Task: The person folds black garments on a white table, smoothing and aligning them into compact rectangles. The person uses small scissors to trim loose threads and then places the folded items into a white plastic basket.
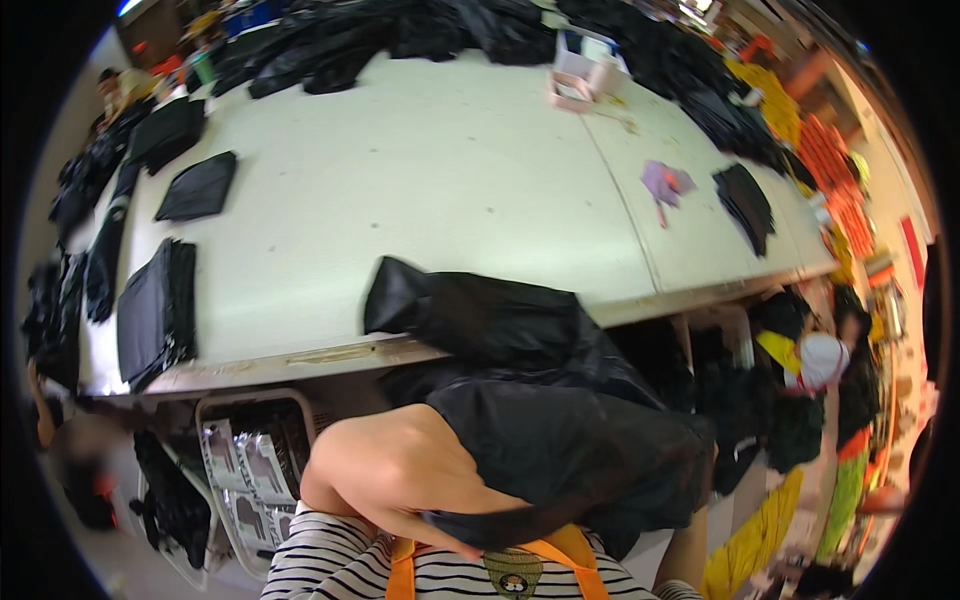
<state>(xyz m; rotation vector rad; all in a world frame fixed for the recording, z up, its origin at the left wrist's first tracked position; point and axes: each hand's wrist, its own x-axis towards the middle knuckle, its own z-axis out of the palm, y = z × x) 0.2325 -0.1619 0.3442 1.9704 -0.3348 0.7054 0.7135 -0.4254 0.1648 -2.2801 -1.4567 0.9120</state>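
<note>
A thin, slightly shiny black garment (590,445) is bunched in front of my body, and a tube-like part of it lies over the table's near edge. At its left side, my left hand (410,470) is closed on the cloth, with some fingers hidden in the folds. My right forearm comes up at the lower right, but the garment covers my right hand, so its fingers do not show. The exact kind of garment cannot be made out.
Folded black cloth stacks (160,312) lie on the pale table (400,190) at left, and a smaller pile (745,208) at right. A purple cloth (665,182) and pink box (572,92) are farther back. Below the edge stands a crate (255,395) with packets.
</note>
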